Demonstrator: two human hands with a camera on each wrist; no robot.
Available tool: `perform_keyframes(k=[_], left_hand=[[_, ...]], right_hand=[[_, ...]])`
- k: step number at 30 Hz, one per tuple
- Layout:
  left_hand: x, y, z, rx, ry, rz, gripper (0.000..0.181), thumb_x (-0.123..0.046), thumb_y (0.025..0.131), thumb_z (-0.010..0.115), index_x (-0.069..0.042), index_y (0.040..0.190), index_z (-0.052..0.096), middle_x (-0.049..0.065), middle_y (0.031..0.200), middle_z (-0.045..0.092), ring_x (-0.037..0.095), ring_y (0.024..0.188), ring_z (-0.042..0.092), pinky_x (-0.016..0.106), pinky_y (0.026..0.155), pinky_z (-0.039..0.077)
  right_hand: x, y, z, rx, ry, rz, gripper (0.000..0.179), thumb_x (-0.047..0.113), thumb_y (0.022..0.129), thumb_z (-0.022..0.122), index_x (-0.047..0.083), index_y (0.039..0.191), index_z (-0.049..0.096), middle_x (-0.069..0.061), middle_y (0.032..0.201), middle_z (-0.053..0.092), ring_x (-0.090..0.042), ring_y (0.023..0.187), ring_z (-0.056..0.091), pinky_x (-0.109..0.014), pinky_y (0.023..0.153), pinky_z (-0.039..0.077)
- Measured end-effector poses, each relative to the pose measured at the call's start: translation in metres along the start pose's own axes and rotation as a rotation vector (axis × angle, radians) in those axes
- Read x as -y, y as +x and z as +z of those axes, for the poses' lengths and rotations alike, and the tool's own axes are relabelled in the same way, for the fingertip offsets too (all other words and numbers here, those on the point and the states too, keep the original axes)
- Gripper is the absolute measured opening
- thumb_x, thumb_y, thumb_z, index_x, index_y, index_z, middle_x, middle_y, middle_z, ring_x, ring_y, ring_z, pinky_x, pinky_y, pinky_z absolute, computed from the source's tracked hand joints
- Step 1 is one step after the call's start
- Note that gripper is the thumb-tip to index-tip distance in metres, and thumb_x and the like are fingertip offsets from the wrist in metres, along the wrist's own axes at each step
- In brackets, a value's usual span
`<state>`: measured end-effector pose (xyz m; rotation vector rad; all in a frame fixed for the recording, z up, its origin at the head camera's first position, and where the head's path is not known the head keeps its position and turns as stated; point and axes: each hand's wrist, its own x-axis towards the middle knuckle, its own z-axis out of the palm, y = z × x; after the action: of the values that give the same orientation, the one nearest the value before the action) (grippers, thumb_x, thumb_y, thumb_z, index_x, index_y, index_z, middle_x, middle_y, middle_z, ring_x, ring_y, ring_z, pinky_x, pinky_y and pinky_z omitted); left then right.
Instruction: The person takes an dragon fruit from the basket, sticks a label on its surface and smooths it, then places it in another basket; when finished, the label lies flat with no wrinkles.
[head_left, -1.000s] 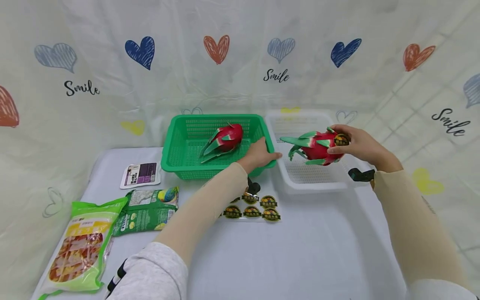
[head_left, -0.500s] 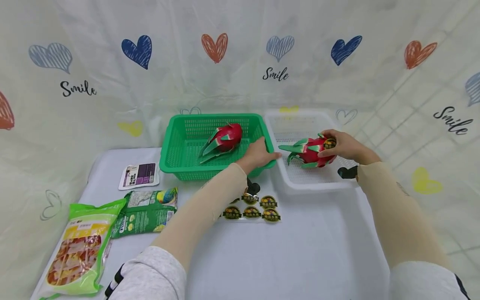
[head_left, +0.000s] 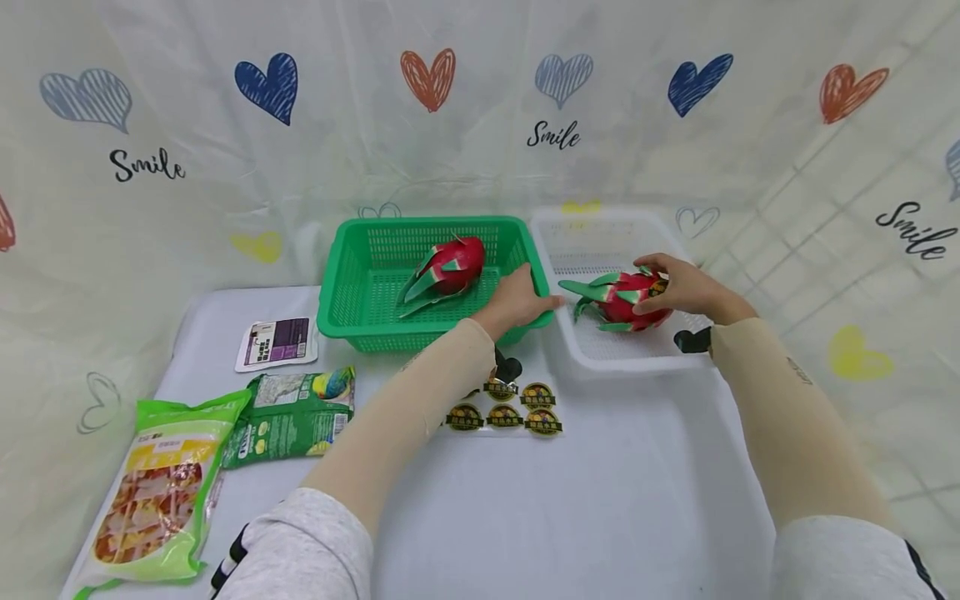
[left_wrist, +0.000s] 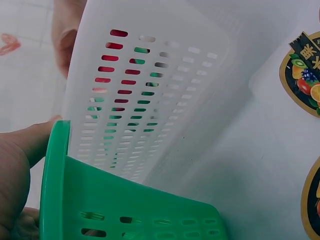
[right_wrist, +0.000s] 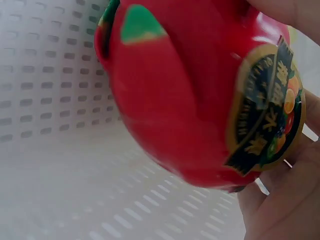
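My right hand (head_left: 690, 289) grips a red dragon fruit (head_left: 621, 310) with green scales, low inside the white basket (head_left: 637, 365). In the right wrist view, a round black and gold sticker (right_wrist: 265, 110) shows on the fruit's rounded end, and my fingers curl around that end. The green basket (head_left: 431, 223) stands beside the white one on the left. My left hand (head_left: 517, 300) holds its right rim, the thumb over the outside near the white basket's edge. Another dragon fruit (head_left: 461, 262) lies inside the green basket.
A sheet of round fruit stickers (head_left: 504, 417) lies in front of the green basket, partly behind my left forearm. At the left are a purple and white packet (head_left: 279, 343), a green bag (head_left: 292, 417) and a larger food bag (head_left: 150, 508). A printed curtain (head_left: 480, 167) hangs behind.
My right hand has moved left with the dragon fruit and lowered it into the white basket. My left hand stays on the green basket's rim.
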<state>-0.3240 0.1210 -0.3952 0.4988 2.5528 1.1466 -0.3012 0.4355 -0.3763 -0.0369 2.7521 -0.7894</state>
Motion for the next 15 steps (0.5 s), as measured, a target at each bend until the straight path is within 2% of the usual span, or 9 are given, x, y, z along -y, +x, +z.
perform_keyframes(k=[4,7,9,12,15], left_hand=[[-0.001,-0.001,0.000,-0.003,-0.003,0.003,0.071,-0.047,0.098,0.070,-0.010,0.151,0.041,0.011,0.138,0.061,0.028,0.130,0.059,0.041,0.105,0.053],[0.000,-0.002,0.000,-0.004,-0.011,0.007,0.065,-0.046,0.098,0.070,-0.011,0.147,0.045,0.011,0.134,0.063,0.028,0.125,0.061,0.041,0.102,0.054],[0.001,-0.001,0.001,-0.004,-0.021,0.010,0.063,-0.045,0.098,0.071,-0.010,0.146,0.046,0.011,0.134,0.063,0.027,0.122,0.062,0.041,0.101,0.054],[0.001,-0.001,0.001,-0.006,-0.024,0.006,0.071,-0.045,0.098,0.071,-0.009,0.152,0.042,0.012,0.142,0.060,0.028,0.129,0.060,0.042,0.105,0.053],[0.000,-0.001,0.002,-0.008,-0.022,-0.001,0.076,-0.046,0.098,0.071,-0.007,0.155,0.039,0.013,0.146,0.058,0.029,0.134,0.058,0.043,0.107,0.053]], right_hand=[[0.001,-0.002,0.001,-0.002,-0.023,-0.002,0.089,0.031,0.089,0.084,0.007,0.158,0.032,-0.029,0.159,0.034,-0.047,0.136,0.040,-0.068,0.112,0.042],[0.002,-0.004,0.001,-0.008,-0.015,-0.007,0.088,0.032,0.090,0.082,0.007,0.158,0.032,-0.028,0.160,0.034,-0.048,0.140,0.037,-0.068,0.113,0.041],[0.004,-0.006,-0.001,-0.019,-0.009,-0.008,0.087,0.033,0.092,0.080,0.007,0.159,0.032,-0.027,0.162,0.033,-0.049,0.146,0.032,-0.070,0.115,0.039],[0.008,-0.010,-0.006,-0.049,0.014,-0.008,0.083,0.039,0.096,0.074,0.008,0.160,0.030,-0.027,0.164,0.032,-0.050,0.153,0.025,-0.071,0.118,0.033],[0.012,-0.018,-0.009,-0.102,0.039,-0.005,0.081,0.049,0.100,0.065,0.009,0.161,0.030,-0.027,0.165,0.032,-0.050,0.154,0.024,-0.072,0.119,0.028]])
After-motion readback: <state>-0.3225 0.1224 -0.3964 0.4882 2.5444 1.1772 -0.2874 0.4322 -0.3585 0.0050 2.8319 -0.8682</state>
